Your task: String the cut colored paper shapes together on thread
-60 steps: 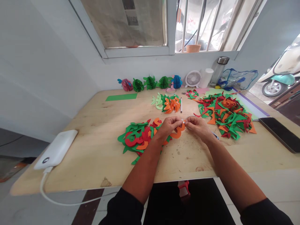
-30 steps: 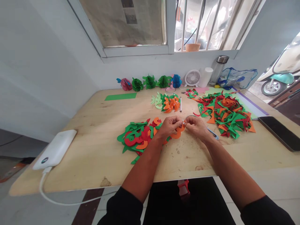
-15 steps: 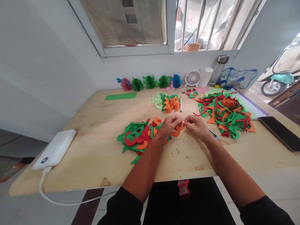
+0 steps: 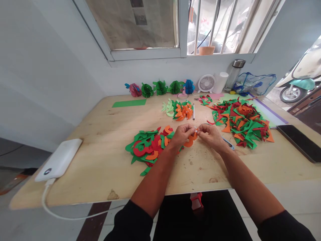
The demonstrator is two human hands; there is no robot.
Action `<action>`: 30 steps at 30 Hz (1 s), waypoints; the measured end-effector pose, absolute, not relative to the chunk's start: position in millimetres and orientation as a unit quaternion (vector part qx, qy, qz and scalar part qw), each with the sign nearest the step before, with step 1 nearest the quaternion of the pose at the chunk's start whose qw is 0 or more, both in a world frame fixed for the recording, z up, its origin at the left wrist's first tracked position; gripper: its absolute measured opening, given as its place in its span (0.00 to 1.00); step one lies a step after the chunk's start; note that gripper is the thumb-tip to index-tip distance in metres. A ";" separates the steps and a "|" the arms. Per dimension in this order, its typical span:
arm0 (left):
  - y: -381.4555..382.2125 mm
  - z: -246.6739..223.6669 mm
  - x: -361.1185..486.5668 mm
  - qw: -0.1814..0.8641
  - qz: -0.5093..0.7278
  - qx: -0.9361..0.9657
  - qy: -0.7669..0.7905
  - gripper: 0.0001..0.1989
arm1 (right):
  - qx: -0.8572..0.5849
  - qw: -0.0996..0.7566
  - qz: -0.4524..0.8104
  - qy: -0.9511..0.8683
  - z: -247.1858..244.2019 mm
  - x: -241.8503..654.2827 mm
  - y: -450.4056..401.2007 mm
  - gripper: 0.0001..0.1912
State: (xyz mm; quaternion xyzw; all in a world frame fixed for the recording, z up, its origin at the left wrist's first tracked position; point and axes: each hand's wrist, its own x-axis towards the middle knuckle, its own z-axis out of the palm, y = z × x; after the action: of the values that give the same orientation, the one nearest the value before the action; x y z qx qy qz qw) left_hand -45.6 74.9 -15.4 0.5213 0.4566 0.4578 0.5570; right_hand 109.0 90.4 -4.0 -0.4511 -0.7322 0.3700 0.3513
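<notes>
Over the middle of the table, an orange paper cutout (image 4: 190, 141) is pinched in my left hand (image 4: 183, 134), its fingers closed. My right hand (image 4: 208, 134) is closed too, thumb and fingertips meeting the cutout's upper right edge, where a small whitish bit shows. What exactly the right fingertips grip is too small to make out. Left of my left forearm lies a pile of green, red and orange paper cutouts (image 4: 142, 149), partly hidden by that arm. Beyond my hands sits a smaller group of orange and green cutouts (image 4: 184, 111). A blue-handled tool (image 4: 228, 143) lies partly under my right wrist.
Paper scraps (image 4: 242, 118) are heaped at the right, beside a black phone (image 4: 301, 142). A pen (image 4: 193, 111), a green paper strip (image 4: 129, 103), and a small fan (image 4: 206, 83) are farther back. A white power bank (image 4: 61, 157) with a cable lies left.
Almost nothing differs. My fingertips have shifted slightly at the edge of the orange cutout, and the whitish bit shows a little differently between them.
</notes>
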 end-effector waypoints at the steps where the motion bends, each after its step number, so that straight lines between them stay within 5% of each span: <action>1: 74.4 -15.5 -45.6 0.563 0.456 0.514 0.459 0.13 | -0.454 0.353 0.374 -0.727 -4.6 109.1 90.7 0.07; 30: 72.2 -13.8 -48.7 0.600 0.457 0.509 0.415 0.16 | -0.362 0.418 0.447 -0.703 -4.0 113.3 90.0 0.10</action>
State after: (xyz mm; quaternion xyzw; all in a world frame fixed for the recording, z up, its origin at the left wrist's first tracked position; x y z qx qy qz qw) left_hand -48.7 72.2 -13.8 0.5090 0.4149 0.4565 0.6003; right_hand 113.3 90.0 -4.0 -0.3620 -0.7030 0.4471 0.4182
